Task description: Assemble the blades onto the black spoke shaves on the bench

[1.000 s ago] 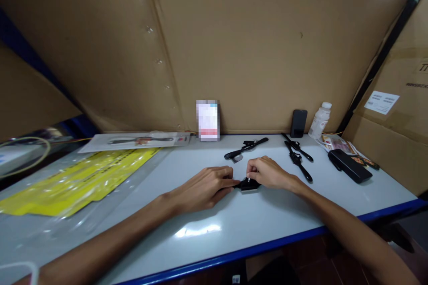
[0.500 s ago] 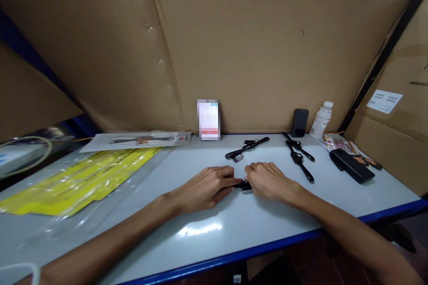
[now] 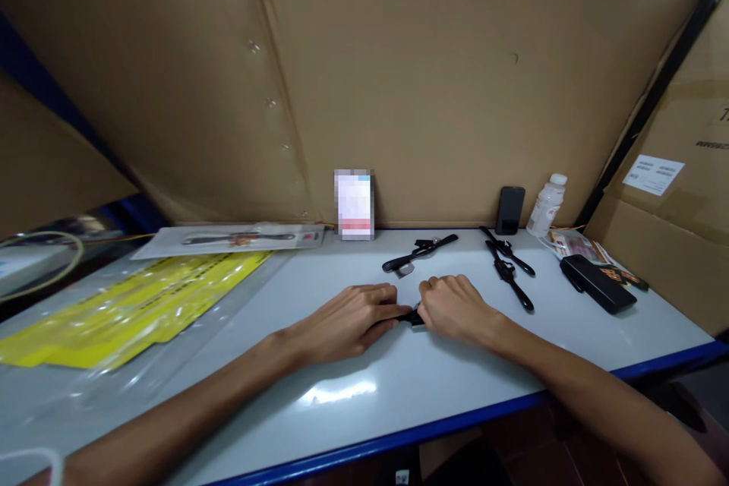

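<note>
Between my two hands lies a black spokeshave (image 3: 418, 317), low over the table, with only its middle showing. My left hand (image 3: 367, 313) closes its thumb and fingers on the left handle. Wrapped around the right side, my right hand (image 3: 459, 305) hides that handle and its fingertips. Just beyond my hands rests another black spokeshave (image 3: 430, 249), with a loose grey blade (image 3: 404, 270) beside it. Two more lie to the right: a near spokeshave (image 3: 511, 277) and, partly behind it, a far spokeshave (image 3: 515, 258).
A pixelated upright screen (image 3: 355, 205) and a black phone (image 3: 511, 210) lean against the cardboard wall (image 3: 410, 91). A bottle (image 3: 545, 206) and a black case (image 3: 598, 285) stand at right. Yellow sheets in clear plastic (image 3: 153, 311) and a packaged tool (image 3: 239, 240) cover the left.
My right hand has shifted very slightly on the spokeshave. My left hand keeps its hold, and the things on the table lie as before.
</note>
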A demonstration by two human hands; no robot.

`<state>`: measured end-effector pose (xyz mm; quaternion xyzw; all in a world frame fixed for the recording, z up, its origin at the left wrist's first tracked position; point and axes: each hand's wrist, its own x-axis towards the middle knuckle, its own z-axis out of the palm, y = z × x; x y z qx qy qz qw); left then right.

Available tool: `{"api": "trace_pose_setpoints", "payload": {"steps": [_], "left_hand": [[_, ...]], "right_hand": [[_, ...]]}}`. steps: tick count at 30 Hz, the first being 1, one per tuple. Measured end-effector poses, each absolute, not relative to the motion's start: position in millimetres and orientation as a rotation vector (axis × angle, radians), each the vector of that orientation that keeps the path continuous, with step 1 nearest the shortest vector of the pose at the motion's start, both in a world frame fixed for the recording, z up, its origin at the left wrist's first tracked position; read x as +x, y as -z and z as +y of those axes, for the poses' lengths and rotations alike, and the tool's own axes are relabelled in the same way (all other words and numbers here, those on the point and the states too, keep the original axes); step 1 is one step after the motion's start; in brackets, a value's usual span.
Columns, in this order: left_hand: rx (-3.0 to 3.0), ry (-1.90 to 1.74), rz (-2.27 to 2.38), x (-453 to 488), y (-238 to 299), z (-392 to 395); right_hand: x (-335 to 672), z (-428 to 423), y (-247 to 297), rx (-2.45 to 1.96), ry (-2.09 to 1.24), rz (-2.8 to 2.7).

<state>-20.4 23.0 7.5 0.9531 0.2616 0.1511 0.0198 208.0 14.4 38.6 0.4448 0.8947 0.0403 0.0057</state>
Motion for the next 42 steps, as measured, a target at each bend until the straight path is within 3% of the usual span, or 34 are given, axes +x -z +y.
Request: {"api": "trace_pose_setpoints", "payload": {"steps": [10, 16, 19, 26, 34, 42], "left_hand": [[2.96, -0.458, 0.825, -20, -7, 23], [2.974, -0.464, 0.813, -20, -7, 23], [2.979, -0.458, 0.816, -20, -7, 22], [2.977, -0.479, 0.816, -20, -7, 23], [2.972, -0.5, 0.799, -21, -6, 24], [2.964, -0.464, 0.814, -21, -8, 22]], "right_hand": [[213, 20, -50, 1.608, -0.02, 2.736], [227, 44, -42, 1.458, 0.713, 2.981], [226, 48, -35, 1.42, 0.866, 2.967], [225, 42, -36, 1.487, 0.276, 2.911], [223, 32, -48, 1.489, 0.054, 2.817], [226, 47, -41, 1.414, 1.056, 2.941]]}}
